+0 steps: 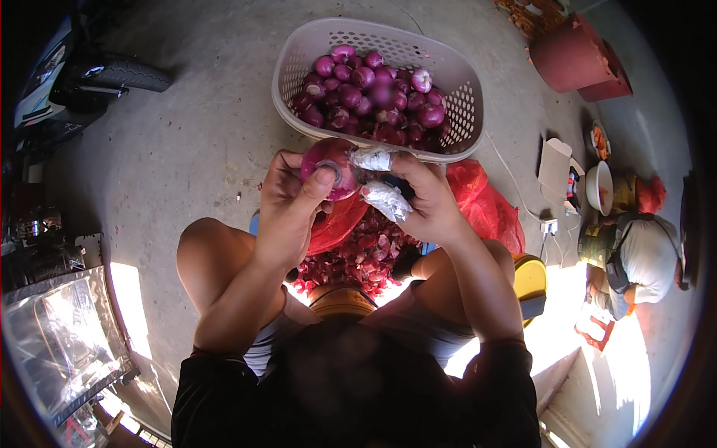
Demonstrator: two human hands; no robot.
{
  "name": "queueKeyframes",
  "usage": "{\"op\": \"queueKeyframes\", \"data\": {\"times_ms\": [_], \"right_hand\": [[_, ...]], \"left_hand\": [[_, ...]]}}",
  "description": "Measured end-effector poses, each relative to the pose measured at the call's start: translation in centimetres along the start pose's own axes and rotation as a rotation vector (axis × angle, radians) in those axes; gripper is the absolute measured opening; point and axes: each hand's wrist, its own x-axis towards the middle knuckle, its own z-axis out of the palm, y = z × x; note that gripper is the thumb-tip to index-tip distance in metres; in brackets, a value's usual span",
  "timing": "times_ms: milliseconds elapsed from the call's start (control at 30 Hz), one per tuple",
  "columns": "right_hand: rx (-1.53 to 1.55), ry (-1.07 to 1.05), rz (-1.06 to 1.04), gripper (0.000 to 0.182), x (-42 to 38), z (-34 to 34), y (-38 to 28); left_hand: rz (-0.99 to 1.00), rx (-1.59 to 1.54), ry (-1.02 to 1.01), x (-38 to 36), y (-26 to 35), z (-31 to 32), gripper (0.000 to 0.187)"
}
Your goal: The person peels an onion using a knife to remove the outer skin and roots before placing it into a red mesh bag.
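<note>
My left hand (295,198) is wrapped round a large red onion (328,168), its thumb across the front. On the onion's right side is my right hand (422,190), with white wrapping (385,200) round its thumb and a finger. Its fingers are bent close to the onion; whether they pinch a small tool or a piece of skin is too small to tell. Just beyond both hands stands a grey plastic basket (291,56) full of purple onions (362,78). Below the hands, between my knees, lies a heap of red onion skins (366,254).
Red mesh bags (485,205) lie beside the heap. A yellow lid (529,287) is near my right knee. At the right are a co-worker (646,257), a white bowl (599,187), a cardboard box (555,170) and a red tub (571,56). A motorcycle wheel (127,72) stands upper left.
</note>
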Motion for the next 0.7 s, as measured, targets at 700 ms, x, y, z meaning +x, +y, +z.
{"op": "queueKeyframes", "data": {"times_ms": [700], "right_hand": [[-0.147, -0.138, 0.045, 0.051, -0.1, -1.0, -0.6]], "left_hand": [[0.107, -0.022, -0.011, 0.2, 0.0, 0.7, 0.027]]}}
